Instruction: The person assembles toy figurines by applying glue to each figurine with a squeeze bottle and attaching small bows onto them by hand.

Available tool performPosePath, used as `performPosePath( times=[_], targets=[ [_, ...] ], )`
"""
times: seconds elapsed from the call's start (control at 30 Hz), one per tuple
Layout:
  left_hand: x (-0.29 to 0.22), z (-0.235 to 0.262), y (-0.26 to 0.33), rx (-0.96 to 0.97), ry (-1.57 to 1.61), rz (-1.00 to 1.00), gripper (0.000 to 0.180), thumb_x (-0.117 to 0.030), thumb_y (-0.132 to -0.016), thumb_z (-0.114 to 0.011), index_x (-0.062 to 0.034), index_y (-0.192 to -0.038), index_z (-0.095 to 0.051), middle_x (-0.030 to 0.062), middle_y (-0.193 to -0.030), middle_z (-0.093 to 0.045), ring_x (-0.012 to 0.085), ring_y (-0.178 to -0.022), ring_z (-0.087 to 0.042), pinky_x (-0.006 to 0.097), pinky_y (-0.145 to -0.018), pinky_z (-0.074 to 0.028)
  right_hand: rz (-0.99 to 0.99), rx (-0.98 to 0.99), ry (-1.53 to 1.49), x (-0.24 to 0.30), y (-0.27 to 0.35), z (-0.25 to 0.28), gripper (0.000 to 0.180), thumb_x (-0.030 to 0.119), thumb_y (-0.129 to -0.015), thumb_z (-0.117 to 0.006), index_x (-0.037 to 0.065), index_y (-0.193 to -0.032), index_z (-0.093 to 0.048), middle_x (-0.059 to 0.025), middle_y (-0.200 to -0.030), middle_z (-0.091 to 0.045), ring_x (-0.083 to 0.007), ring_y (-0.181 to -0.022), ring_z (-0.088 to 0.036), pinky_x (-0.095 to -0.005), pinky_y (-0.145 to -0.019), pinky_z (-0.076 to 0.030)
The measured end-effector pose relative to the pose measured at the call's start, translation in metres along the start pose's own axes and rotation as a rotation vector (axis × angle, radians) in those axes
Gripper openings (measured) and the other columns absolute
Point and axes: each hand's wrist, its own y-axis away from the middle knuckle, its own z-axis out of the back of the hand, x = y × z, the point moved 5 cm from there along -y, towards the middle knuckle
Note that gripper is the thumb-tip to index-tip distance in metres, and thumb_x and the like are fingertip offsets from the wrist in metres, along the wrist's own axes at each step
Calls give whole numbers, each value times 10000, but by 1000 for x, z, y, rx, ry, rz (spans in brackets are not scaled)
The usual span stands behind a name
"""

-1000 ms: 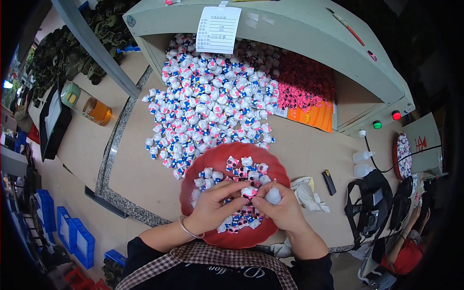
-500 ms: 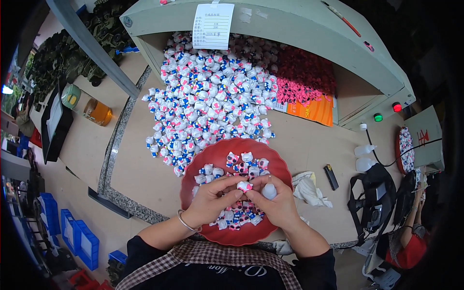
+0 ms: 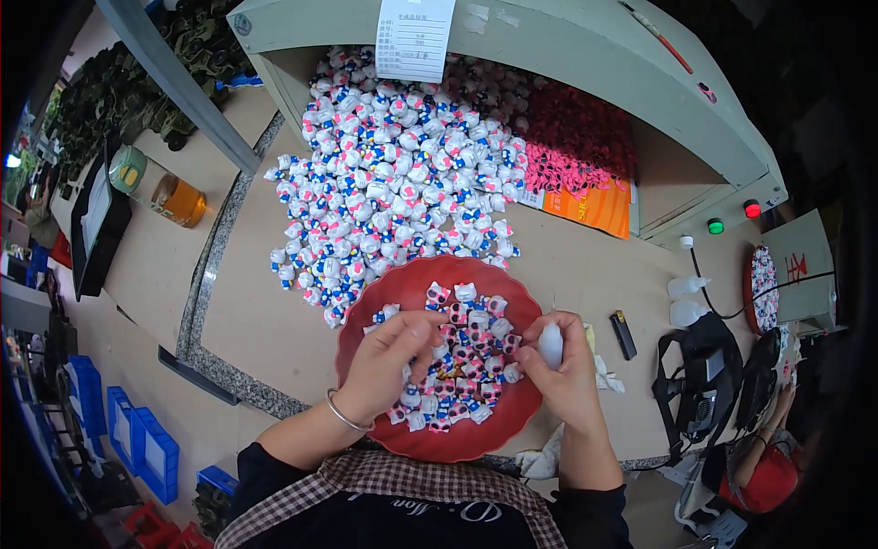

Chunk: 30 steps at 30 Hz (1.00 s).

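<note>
A red scalloped plate (image 3: 366, 320) lies on the tan table in front of me, holding several small white, blue and pink toy figures (image 3: 476, 316). My left hand (image 3: 389, 361), with a thin bangle on the wrist, hovers over the plate with fingers curled on one small figure. My right hand (image 3: 567, 366) rests at the plate's right edge and grips a small white bottle (image 3: 551, 346). A large heap of the same figures (image 3: 393, 183) spreads over the table beyond the plate.
A grey-green box frame (image 3: 585, 46) with a paper slip (image 3: 413, 37) stands at the back, with red pieces (image 3: 581, 137) and an orange sheet (image 3: 594, 206) inside. A black lighter (image 3: 624, 334), white bottles (image 3: 681, 302), an amber jar (image 3: 178, 199) and blue bins (image 3: 137, 439) lie around.
Both hands have stayed over the plate, working close together. The left fingers have shifted slightly among the figures; the right hand still holds the white bottle.
</note>
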Motion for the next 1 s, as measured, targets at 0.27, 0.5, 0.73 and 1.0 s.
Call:
performPosePath(
  times=[0.27,0.5,0.73,1.0],
  targets=[
    [2,-4,-8,28,566,93,295,-89,-845,-406,-14,-1123,-471,96,-1105,-492,197,-1044,-461,334,-953,-349,142,25,-238,33,-1,-9,400,50,-845,-452,-12,-1221,-333,-125,-1081,-504,-182,-1019,-494,-302,-861,-401],
    [1,-15,-1,58,308,204,305,-104,-879,-434,-23,-1173,-436,72,-1093,-503,145,-966,-531,247,-850,-429,280,125,-166,33,-10,-43,369,51,-863,-428,-45,-1201,-314,-146,-1029,-550,-195,-941,-556,-284,-823,-433],
    [4,-11,-1,104,130,152,350,-83,-855,-484,-81,-1198,-410,43,-978,-545,101,-789,-559,200,-697,-457,171,158,-375,40,-8,-40,371,82,-870,-426,-19,-1201,-294,-178,-1045,-522,-234,-934,-560,-309,-748,-481],
    [8,-16,2,335,81,87,358,-93,-852,-493,-70,-1199,-406,32,-1055,-530,93,-897,-523,221,-721,-452,97,158,-511,34,7,-41,315,148,-859,-469,2,-1112,-349,-200,-973,-550,-233,-841,-593,-299,-664,-513]
  ],
)
